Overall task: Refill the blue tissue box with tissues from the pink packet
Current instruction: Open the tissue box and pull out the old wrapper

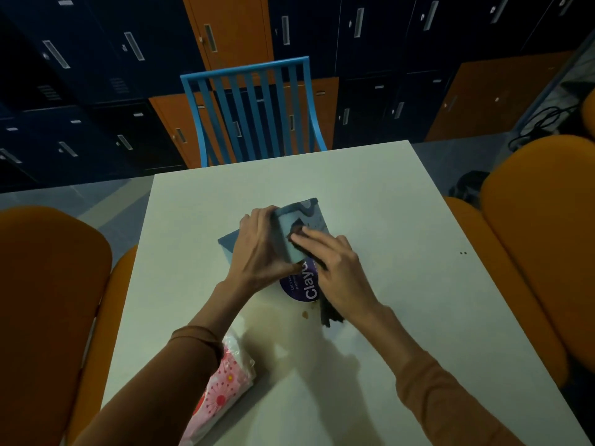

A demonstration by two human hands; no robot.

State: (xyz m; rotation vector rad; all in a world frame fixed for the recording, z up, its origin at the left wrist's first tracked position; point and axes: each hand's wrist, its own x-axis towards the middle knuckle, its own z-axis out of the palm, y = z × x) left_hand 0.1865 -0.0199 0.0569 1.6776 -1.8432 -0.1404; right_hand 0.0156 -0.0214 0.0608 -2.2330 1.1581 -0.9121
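One box (285, 233), left hand (260, 249) gripping; one packet (225, 387).

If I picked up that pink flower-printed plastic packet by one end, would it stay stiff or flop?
The pink flower-printed plastic packet would probably sag: its crinkled film looks soft and loosely filled. It is likely light for its size, being tissues. Lying flat on the white table, it seems unlikely to roll.
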